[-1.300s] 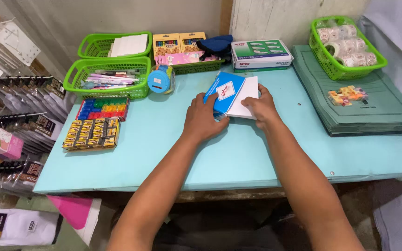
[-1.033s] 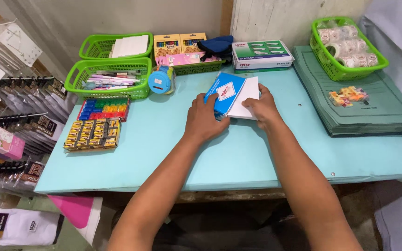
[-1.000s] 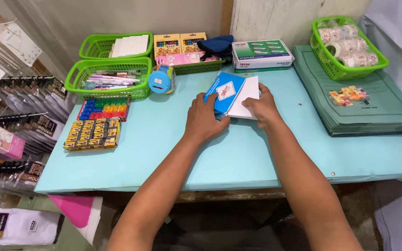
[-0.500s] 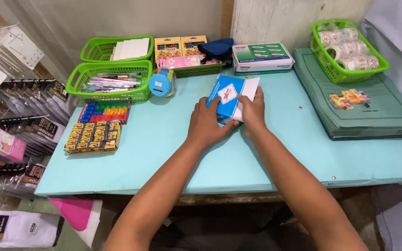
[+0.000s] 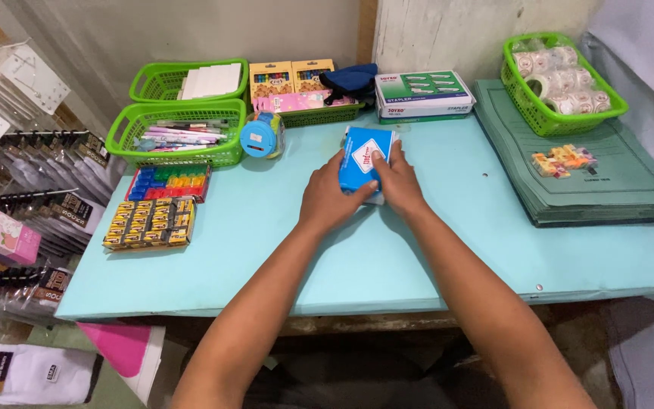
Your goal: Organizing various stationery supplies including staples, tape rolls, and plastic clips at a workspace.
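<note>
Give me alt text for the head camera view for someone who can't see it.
Both hands, left hand and right hand, clasp a small blue packet on a light blue table. Green baskets of stationery stand behind, and a stack of green folders lies to the right.

Green baskets [image 5: 179,144], stapler box [image 5: 424,94], folders [image 5: 607,189].

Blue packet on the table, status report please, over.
Left hand and right hand both clasp blue packet. Packet low over turquoise table. Round blue tape dispenser nearby, clear of it.

I see a packet [image 5: 367,159] between my fingers [image 5: 373,184] on the table [image 5: 387,257]. Baskets [image 5: 177,132] lie left of them. A stapler box [image 5: 424,94] sits behind, folders [image 5: 599,178] right.
</note>
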